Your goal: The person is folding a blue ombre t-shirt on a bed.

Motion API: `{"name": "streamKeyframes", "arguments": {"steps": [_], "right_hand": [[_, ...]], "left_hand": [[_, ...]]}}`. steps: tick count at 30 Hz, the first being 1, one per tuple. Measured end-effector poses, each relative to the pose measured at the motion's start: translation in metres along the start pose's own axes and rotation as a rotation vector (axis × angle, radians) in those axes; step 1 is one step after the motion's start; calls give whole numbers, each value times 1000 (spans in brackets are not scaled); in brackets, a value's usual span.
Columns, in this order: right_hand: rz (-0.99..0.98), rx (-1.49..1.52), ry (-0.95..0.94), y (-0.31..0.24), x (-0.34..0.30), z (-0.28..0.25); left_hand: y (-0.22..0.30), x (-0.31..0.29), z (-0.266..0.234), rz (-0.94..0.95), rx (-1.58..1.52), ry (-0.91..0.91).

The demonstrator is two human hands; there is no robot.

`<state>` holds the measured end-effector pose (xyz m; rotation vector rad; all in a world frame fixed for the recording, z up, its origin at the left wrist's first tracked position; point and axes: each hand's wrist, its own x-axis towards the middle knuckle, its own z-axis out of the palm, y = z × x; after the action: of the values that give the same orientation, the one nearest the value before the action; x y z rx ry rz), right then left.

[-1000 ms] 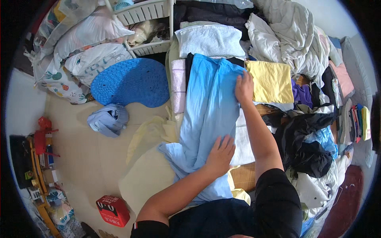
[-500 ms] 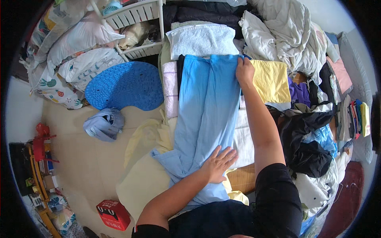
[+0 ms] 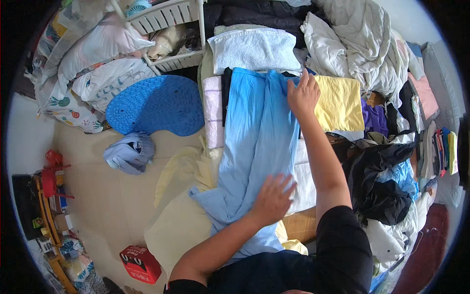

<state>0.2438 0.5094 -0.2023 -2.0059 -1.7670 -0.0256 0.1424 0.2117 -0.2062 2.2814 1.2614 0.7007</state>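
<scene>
A blue ombré garment (image 3: 252, 137) lies lengthwise before me, folded into a long strip, deeper blue at its far end and paler toward my body. One loose, sleeve-like part sticks out at its near left. Over the near right part of the cloth is my left hand (image 3: 274, 198), fingers spread and slightly blurred; I cannot tell whether it touches. My right hand (image 3: 303, 95) rests by the garment's far right corner, fingers stretched out and not gripping. Just right of that hand is a folded yellow cloth (image 3: 339, 104).
A folded white towel (image 3: 254, 50) lies beyond the garment, a rolled pale towel (image 3: 213, 112) to its left. Blue mat (image 3: 154, 105) and crumpled blue-grey cloth (image 3: 129, 153) are on the left. A black clothing heap (image 3: 379, 181) sits right; a red box (image 3: 140, 264) stands on the floor.
My right hand has loosened from the garment's far corner, its fingers now straightened. My left hand has shifted slightly away from me and right over the cloth.
</scene>
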Motion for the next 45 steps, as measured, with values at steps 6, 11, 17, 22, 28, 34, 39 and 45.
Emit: {"name": "streamKeyframes", "arguments": {"steps": [6,11,17,22,28,34,39,45], "right_hand": [[-512,-12,-149,-28,-46,26],[-424,31,-204,-18,5,61],[-442,46,-267,-18,19,68],[-428,52,-214,-11,24,54],[-448,329,-5,-3,-81,-19],[-332,221,-154,51,-193,-22],[-212,80,-276,47,-187,-22],[-172,-65,-137,33,-144,-27]], "left_hand": [[-26,7,1,-355,218,-102],[-30,5,6,-357,255,-224],[-36,8,14,-374,239,-218],[-33,8,18,-342,223,-165],[-36,4,13,-414,248,-229],[-29,9,10,-356,240,-151],[-31,5,11,-364,197,-27],[-42,3,17,-422,198,71]]}}
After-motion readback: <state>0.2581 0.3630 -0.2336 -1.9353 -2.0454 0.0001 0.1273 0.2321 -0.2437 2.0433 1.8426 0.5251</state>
